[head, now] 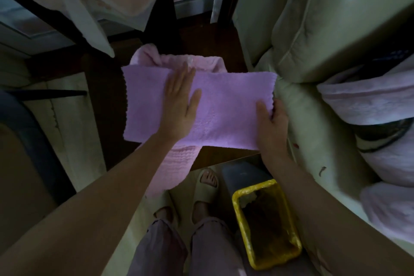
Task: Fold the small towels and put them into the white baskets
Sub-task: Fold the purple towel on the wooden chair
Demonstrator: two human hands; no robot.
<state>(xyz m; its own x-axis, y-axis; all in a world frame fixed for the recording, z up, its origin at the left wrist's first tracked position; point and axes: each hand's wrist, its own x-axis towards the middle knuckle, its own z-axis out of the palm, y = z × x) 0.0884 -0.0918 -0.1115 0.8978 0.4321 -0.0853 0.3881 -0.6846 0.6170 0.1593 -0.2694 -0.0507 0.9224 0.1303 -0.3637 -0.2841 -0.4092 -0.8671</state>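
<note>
purple towel lies flat, long axis left-right.

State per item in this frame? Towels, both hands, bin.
purple towel: spread flat as a long strip, not fully folded
pink towel: rumpled under the purple towel, hanging off the near edge
left hand: flat, pressing the purple towel
right hand: gripping the purple towel's right end
yellow-lined bin: open

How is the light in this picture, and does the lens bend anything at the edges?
Head view: dim overall, the purple towel is the best lit, with the left hand flat on it and the right hand gripping its right edge; the floor is nearly black; the wide lens curves the sofa, and the corners look soft.
</note>
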